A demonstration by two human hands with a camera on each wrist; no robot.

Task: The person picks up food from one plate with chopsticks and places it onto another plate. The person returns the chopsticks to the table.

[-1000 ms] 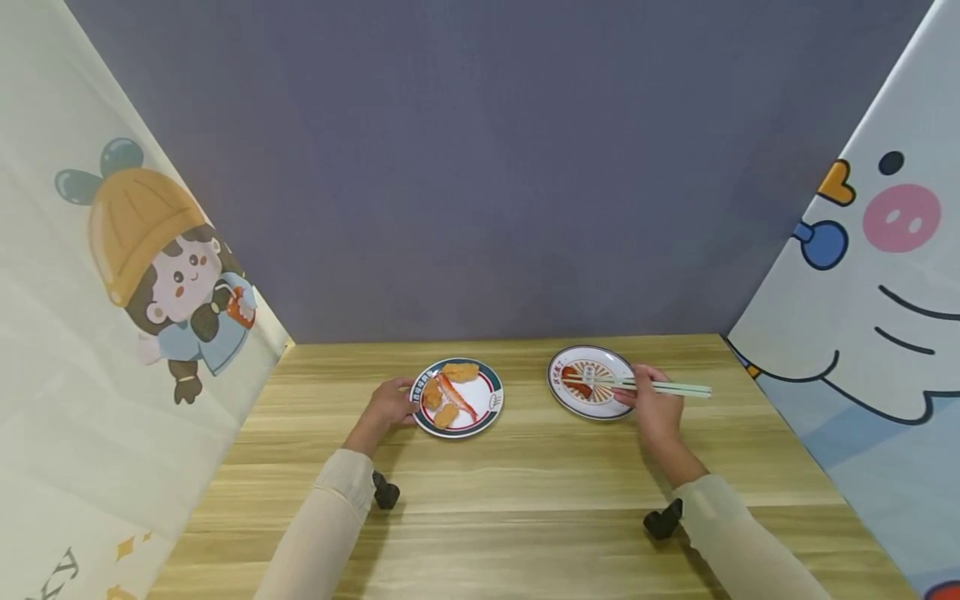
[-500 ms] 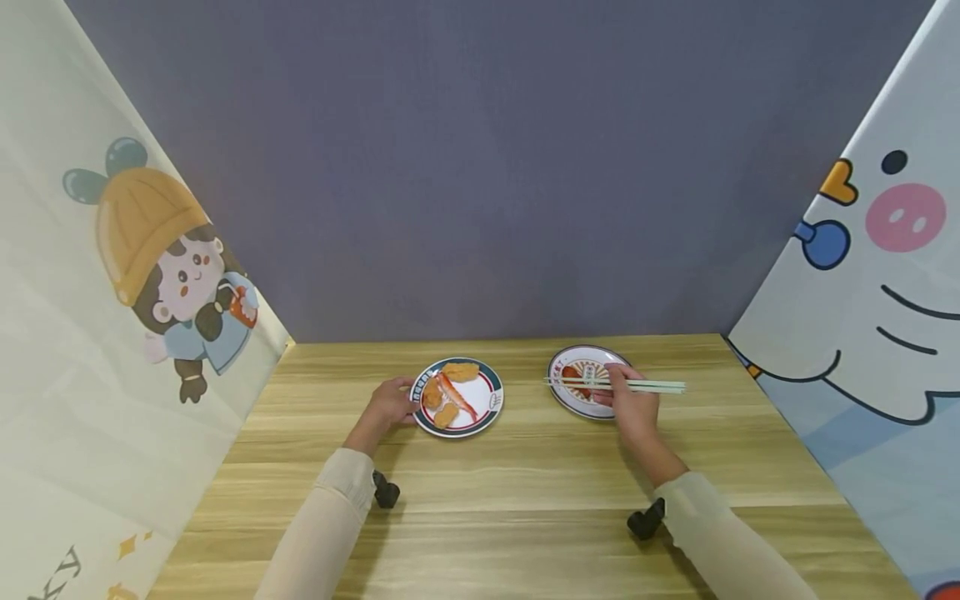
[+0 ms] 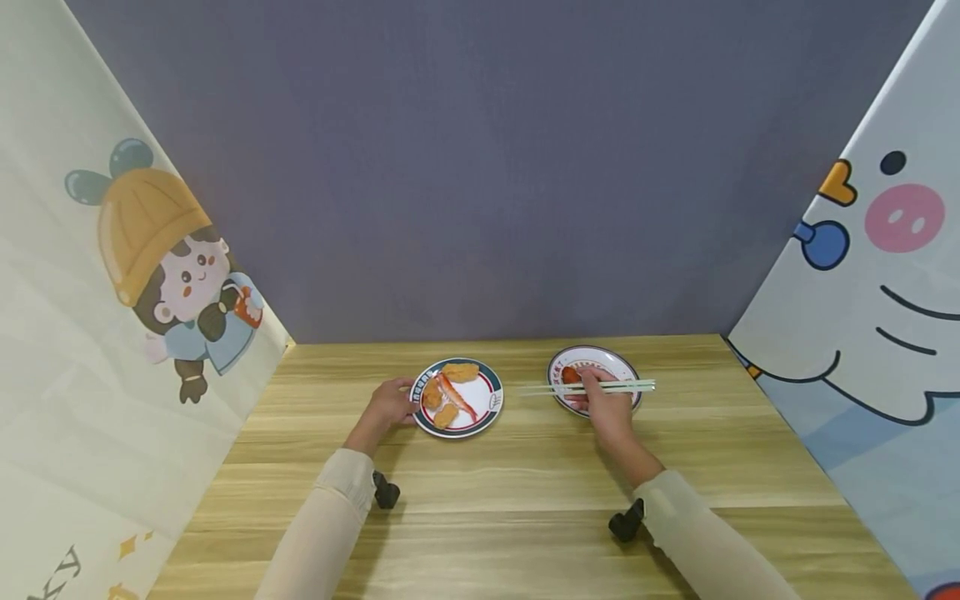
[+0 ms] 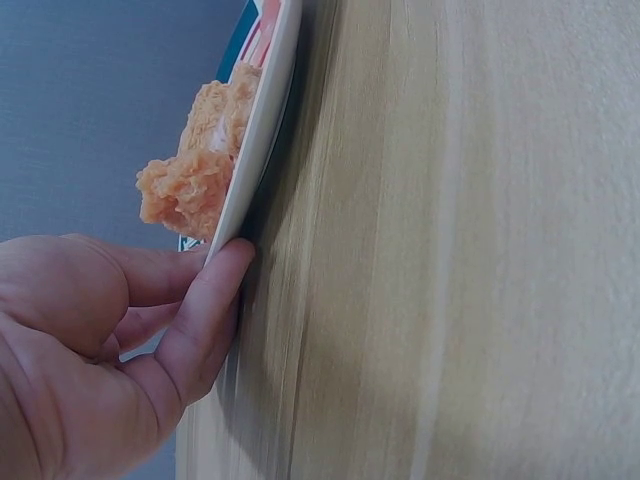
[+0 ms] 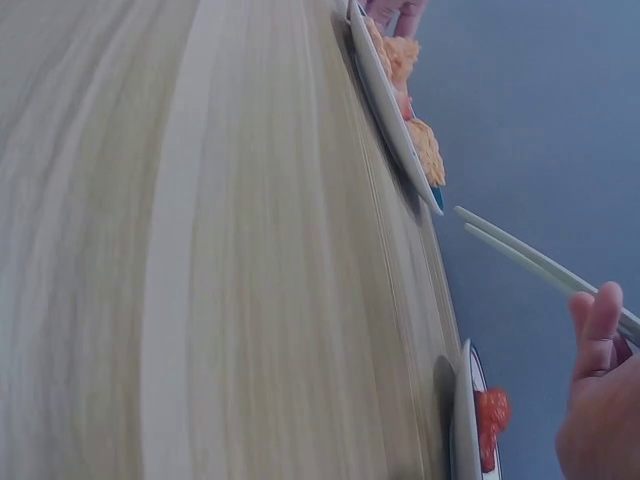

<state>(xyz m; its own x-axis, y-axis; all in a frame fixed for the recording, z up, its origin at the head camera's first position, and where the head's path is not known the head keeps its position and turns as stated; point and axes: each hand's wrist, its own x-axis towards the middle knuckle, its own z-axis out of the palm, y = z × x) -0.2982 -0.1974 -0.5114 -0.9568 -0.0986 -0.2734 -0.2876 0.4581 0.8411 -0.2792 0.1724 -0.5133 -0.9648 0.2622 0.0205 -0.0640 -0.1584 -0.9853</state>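
Backdrop, head view: grey wall behind a wooden table (image 3: 525, 467), with cartoon-print cloths on both sides.
Left hand, head view: the left hand (image 3: 390, 406) rests at the left rim of the green-rimmed plate (image 3: 491, 402) — fried pieces (image 3: 459, 372) and a red strip lie on it.
Right hand, head view: the right hand (image 3: 606, 412) pinches a pair of pale chopsticks (image 3: 555, 388) that lie level over the patterned plate (image 3: 628, 369), their tips past its left rim and pointing toward the other plate; a red piece of food (image 3: 572, 375) lies on that plate.
Left wrist view: fingers (image 4: 205, 305) curl against the plate's edge (image 4: 262, 150), touching its rim — a breaded piece (image 4: 200, 155) sits just above.
Right wrist view: chopsticks (image 5: 520, 255) held in the air between the two plates, fingers (image 5: 598, 318) curled round them; red food (image 5: 490, 415) on the near plate (image 5: 462, 420).
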